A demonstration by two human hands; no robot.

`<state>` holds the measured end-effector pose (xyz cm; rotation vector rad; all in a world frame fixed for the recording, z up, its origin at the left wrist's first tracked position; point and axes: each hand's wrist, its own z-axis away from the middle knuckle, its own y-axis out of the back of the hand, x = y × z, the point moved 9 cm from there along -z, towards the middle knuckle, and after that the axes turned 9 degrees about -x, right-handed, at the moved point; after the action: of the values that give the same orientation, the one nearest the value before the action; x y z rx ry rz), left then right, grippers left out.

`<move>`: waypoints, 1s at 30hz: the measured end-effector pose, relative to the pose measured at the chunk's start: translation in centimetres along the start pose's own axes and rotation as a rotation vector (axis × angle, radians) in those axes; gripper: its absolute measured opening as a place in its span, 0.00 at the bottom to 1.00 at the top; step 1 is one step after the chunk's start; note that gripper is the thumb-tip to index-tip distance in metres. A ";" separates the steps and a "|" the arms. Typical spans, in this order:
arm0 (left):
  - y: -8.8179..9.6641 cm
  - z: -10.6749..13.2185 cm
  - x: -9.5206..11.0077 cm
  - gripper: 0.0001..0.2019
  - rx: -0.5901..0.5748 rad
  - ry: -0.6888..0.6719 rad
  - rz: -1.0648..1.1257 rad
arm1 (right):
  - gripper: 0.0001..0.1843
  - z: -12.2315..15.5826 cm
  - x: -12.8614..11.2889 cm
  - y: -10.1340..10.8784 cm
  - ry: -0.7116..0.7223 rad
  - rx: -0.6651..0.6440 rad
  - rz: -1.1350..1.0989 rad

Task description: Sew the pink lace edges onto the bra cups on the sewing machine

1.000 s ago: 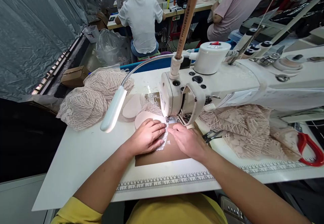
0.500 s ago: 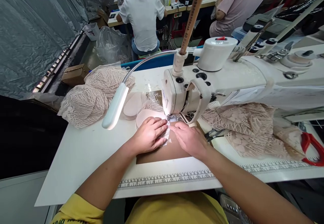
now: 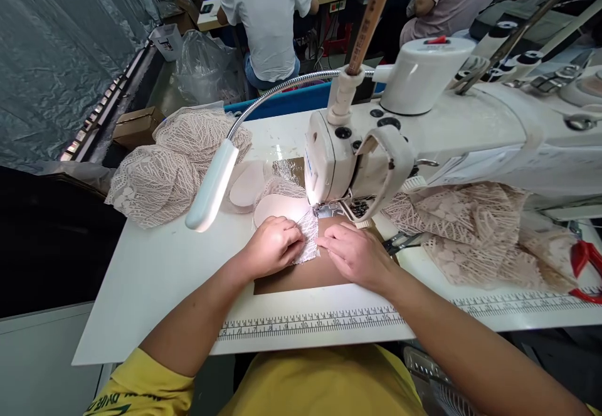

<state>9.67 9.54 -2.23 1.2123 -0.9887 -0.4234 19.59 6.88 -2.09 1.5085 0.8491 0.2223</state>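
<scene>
A piece of pale pink lace fabric [image 3: 308, 235] lies below the needle area of the white sewing machine [image 3: 329, 159], joined or laid against a smooth pink bra cup [image 3: 277, 208]. My left hand [image 3: 275, 246] rests on the lace's left side, its fingers curled in and closed on the fabric. At the lace's right edge, my right hand [image 3: 352, 253] has its thumb and fingertips pinched together on the border. Both hands are over a brown plate [image 3: 291, 283] set in the white table. The needle tip is too small to make out.
Lace bundles [image 3: 155, 181] sit at the left, and more lace [image 3: 463, 228] lies at the right beside dark scissors [image 3: 399, 242] and red-handled scissors [image 3: 586, 265]. A lamp [image 3: 214, 184] overhangs the cups. A ruler strip [image 3: 324, 323] runs along the front edge. Two people sit beyond.
My left hand's fingers have gone from lying flat on the lace to curled in, uncovering more of it. My right hand stays near its edge. The view has tilted downward.
</scene>
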 end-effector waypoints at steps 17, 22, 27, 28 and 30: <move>0.0 0.2 -0.2 0.07 -0.080 0.002 0.146 | 0.16 0.3 -0.6 0.0 0.078 0.014 -0.043; -0.1 0.1 -0.1 0.08 -0.091 -0.014 0.118 | 0.15 0.4 -1.4 -0.3 0.149 -0.037 -0.034; -0.2 0.1 -0.1 0.10 -0.083 -0.008 0.079 | 0.16 0.6 -1.7 -0.8 0.190 -0.097 -0.014; -0.2 0.1 -0.1 0.10 -0.083 -0.005 0.085 | 0.16 0.6 -1.8 -0.9 0.192 -0.106 -0.008; 0.0 0.1 -0.1 0.10 -0.080 0.001 0.111 | 0.15 0.6 -1.8 -0.9 0.192 -0.117 -0.001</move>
<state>9.50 9.53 -2.32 1.0801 -1.0233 -0.3718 18.34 5.25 -2.39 1.3921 0.9717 0.4145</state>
